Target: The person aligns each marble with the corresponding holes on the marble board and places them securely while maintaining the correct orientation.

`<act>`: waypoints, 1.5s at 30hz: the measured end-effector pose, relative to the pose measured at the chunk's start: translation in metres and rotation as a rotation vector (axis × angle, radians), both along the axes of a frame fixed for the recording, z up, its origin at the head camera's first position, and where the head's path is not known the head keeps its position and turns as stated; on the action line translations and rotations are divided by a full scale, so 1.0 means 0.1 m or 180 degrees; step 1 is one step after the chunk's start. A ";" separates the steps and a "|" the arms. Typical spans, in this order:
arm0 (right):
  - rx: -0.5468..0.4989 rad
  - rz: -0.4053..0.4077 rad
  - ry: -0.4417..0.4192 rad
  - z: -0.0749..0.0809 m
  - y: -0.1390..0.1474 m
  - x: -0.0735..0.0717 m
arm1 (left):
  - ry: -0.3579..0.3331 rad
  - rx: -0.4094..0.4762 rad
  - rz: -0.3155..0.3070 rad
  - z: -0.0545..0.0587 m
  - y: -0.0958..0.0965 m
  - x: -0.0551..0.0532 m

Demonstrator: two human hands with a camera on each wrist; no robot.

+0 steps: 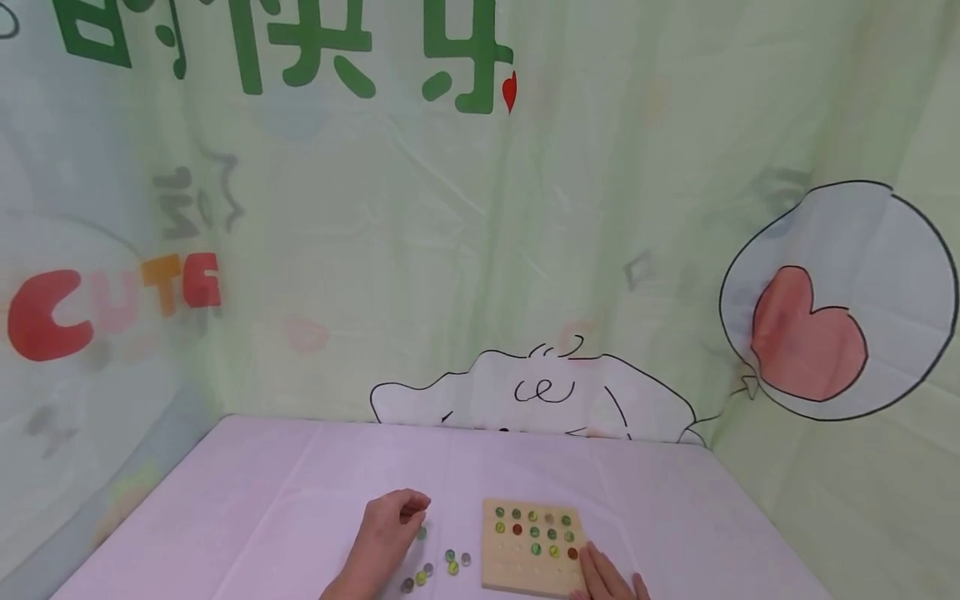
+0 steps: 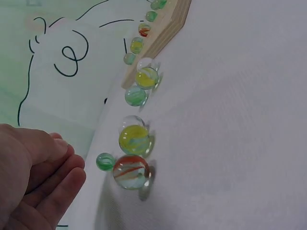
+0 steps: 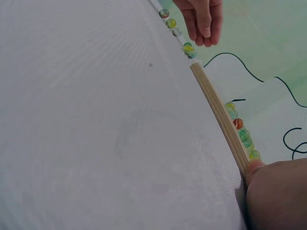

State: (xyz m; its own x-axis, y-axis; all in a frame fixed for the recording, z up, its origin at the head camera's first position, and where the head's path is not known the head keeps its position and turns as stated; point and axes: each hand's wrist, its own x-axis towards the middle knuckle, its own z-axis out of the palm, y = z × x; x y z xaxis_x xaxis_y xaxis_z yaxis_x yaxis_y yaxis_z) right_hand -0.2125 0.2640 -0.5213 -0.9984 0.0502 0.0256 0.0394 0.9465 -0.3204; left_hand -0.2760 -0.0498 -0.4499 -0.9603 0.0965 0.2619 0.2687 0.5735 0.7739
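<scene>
A bare left hand (image 1: 386,533) up close, thumb brought against bent fingers; whether a marble sits between them, I cannot tell! Behind runs a pale green fabric backdrop (image 1: 450,208) with cartoon line drawings, above a bench (image 1: 300,500) under smooth pale-lilac cloth. On it, right of the left hand, lies a square, pale wooden board (image 1: 517,575). The bare right hand (image 1: 609,577) is there too, straight fingers released, touching the board's right edge! And the smallest: round, clear glass marbles with green, yellow and red swirls (image 1: 534,532), thirteen seated across three rows of the board, while seven loose glass marbles (image 1: 453,568) lie between the left hand and the board.
</scene>
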 end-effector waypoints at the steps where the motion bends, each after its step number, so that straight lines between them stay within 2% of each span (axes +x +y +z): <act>1: -0.0023 0.0000 0.0002 0.00 0.00 0.00 | -0.0019 -0.0019 0.0010 -0.01 -0.01 -0.01; 5: -0.0065 -0.0010 0.0000 0.00 -0.01 0.02 | -0.0107 -0.0112 0.0010 -0.09 -0.03 -0.03; 9: -0.0014 -0.0056 -0.0023 0.00 0.00 0.02 | -0.0100 -0.0179 0.0005 -0.14 -0.03 -0.04; 12: -0.0013 -0.0011 -0.0103 0.02 0.01 -0.01 | -0.0067 -0.0197 0.0014 -0.15 -0.02 -0.04; 19: -0.0074 0.0079 -0.0316 0.15 0.03 -0.01 | -0.0017 -0.0190 -0.0165 -0.14 -0.02 -0.04; 27: -0.0006 0.0063 -0.0387 0.21 0.01 0.01 | -0.0353 -0.0103 -0.0259 -0.15 0.02 -0.06; 32: -0.0074 0.0040 -0.0424 0.20 0.01 0.00 | -0.0449 -0.0100 -0.0229 -0.15 0.04 -0.08; 39: -0.0089 0.0101 -0.0234 0.15 0.01 0.01 | -0.0434 -0.0059 -0.0226 -0.14 0.05 -0.06; 45: -0.0034 0.0106 -0.0182 0.15 0.00 0.01 | -0.0205 -0.0109 -0.0173 -0.11 0.09 -0.07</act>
